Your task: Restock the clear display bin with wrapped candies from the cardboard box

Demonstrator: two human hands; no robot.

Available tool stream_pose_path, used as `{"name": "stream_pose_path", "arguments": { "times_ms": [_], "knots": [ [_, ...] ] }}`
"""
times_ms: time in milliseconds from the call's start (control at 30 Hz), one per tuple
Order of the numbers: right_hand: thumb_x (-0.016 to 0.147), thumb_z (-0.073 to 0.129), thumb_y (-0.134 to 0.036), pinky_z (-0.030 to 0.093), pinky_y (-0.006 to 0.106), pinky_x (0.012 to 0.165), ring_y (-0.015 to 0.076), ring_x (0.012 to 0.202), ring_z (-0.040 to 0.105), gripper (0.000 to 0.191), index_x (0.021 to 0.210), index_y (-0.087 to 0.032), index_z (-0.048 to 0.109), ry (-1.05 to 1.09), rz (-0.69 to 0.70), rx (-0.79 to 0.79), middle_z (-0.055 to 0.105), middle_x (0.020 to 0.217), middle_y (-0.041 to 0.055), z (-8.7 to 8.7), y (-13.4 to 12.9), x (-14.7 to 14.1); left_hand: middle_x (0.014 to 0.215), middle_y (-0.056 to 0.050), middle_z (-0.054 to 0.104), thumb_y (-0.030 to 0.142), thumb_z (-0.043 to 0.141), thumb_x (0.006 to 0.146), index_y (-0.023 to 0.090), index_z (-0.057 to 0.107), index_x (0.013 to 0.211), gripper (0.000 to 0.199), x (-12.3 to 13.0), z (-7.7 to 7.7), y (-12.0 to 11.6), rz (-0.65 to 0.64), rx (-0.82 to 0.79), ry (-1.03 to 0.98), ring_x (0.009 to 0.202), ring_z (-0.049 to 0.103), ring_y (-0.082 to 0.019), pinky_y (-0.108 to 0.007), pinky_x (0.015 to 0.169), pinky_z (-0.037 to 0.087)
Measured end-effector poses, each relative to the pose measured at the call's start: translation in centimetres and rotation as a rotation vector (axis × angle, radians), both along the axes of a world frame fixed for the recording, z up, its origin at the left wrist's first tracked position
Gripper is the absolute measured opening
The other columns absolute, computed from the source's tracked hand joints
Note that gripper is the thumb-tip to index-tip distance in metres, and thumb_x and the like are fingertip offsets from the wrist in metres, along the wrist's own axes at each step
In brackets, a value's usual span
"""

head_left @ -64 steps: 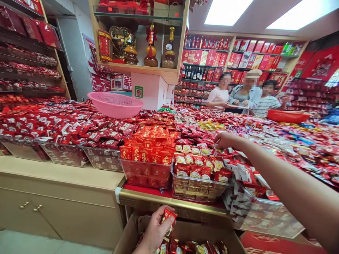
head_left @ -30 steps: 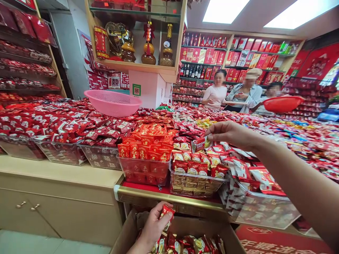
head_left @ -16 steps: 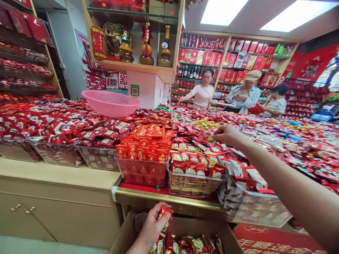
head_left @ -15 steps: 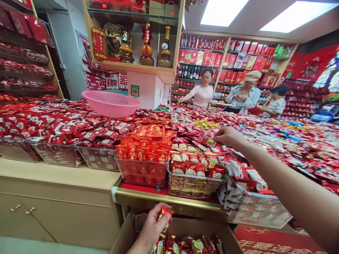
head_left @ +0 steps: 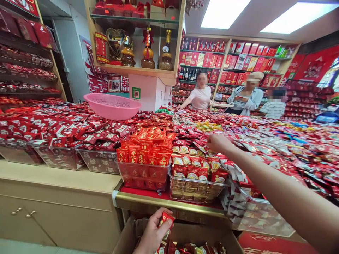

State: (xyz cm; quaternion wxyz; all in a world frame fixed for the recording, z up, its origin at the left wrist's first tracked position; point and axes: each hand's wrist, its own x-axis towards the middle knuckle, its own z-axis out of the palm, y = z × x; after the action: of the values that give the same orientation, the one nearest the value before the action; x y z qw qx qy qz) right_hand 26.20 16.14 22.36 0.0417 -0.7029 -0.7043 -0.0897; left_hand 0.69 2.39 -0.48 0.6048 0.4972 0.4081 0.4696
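My left hand [head_left: 155, 231] grips a small red durian candy packet [head_left: 166, 220] between thumb and fingers, above an open cardboard box [head_left: 124, 234] with more such packets inside. My right hand [head_left: 219, 143] reaches over the counter to the back of a clear plastic bin [head_left: 197, 190] stacked with red and gold durian packets [head_left: 192, 171]. Its fingers are curled downward and closed; whatever is under them is hidden.
Left of the durian bin stands a clear bin of orange-red packets [head_left: 144, 151]. A bin with white and red packets [head_left: 254, 208] is on the right. A pink basket [head_left: 112, 106] rests on the heaped sweets. Several people stand behind the counter display, one in a pale top [head_left: 201, 97].
My right hand has moved slightly left and down at the back of the durian bin; the packet seen at its fingertips is now hidden. My left hand keeps its packet, almost unmoved.
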Motion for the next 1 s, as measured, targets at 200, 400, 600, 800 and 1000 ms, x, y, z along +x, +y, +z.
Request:
{"name": "stream_pose_path", "arguments": {
  "times_ms": [200, 400, 600, 800, 1000],
  "knots": [
    [0.066, 0.051, -0.034, 0.036, 0.023, 0.053, 0.0188, 0.071, 0.057, 0.025, 0.08, -0.015, 0.06, -0.05, 0.154, -0.048, 0.064, 0.08, 0.0081, -1.2, 1.1, -2.2, 0.063, 0.001, 0.054, 0.032, 0.06, 0.065, 0.017, 0.056, 0.082, 0.023, 0.1, 0.0, -0.1, -0.009, -0.012, -0.027, 0.059, 0.047, -0.011, -0.022, 0.054, 0.04],
    [0.063, 0.054, -0.036, 0.035, 0.025, 0.05, 0.0209, 0.067, 0.057, 0.03, 0.076, -0.011, 0.061, -0.085, 0.105, -0.069, 0.063, 0.077, 0.0128, -1.4, 2.3, -2.3, 0.062, 0.002, 0.053, 0.032, 0.059, 0.065, 0.017, 0.056, 0.081, 0.022, 0.2, 0.6, -0.3, -0.005, -0.005, -0.016, 0.058, 0.046, -0.011, -0.021, 0.053, 0.039],
    [0.068, 0.049, -0.032, 0.036, 0.025, 0.052, 0.0194, 0.065, 0.056, 0.026, 0.071, -0.011, 0.064, -0.054, 0.124, -0.107, 0.064, 0.072, 0.0115, 0.0, 1.5, -3.9, 0.065, 0.002, 0.054, 0.03, 0.058, 0.067, 0.017, 0.055, 0.082, 0.02, 0.1, 0.4, -0.3, -0.001, 0.015, 0.011, 0.06, 0.046, -0.011, -0.021, 0.055, 0.039],
    [0.066, 0.051, -0.032, 0.035, 0.02, 0.045, 0.011, 0.053, 0.051, 0.021, 0.074, -0.018, 0.065, 0.147, 0.288, -0.343, 0.063, 0.063, 0.0006, 1.0, -0.8, -3.7, 0.064, 0.002, 0.053, 0.03, 0.058, 0.067, 0.017, 0.054, 0.083, 0.021, 0.1, 0.6, -0.2, -0.012, -0.017, 0.007, 0.06, 0.047, -0.011, -0.022, 0.055, 0.038],
    [0.062, 0.056, -0.026, 0.039, 0.022, 0.056, 0.0138, 0.063, 0.055, 0.019, 0.076, -0.021, 0.066, 0.199, 0.334, -0.277, 0.065, 0.074, 0.0012, 0.5, -0.9, -1.6, 0.065, 0.002, 0.053, 0.029, 0.058, 0.067, 0.018, 0.055, 0.083, 0.02, 0.2, 0.7, -0.4, -0.012, -0.016, 0.015, 0.06, 0.046, -0.011, -0.023, 0.056, 0.039]
  ]
}}
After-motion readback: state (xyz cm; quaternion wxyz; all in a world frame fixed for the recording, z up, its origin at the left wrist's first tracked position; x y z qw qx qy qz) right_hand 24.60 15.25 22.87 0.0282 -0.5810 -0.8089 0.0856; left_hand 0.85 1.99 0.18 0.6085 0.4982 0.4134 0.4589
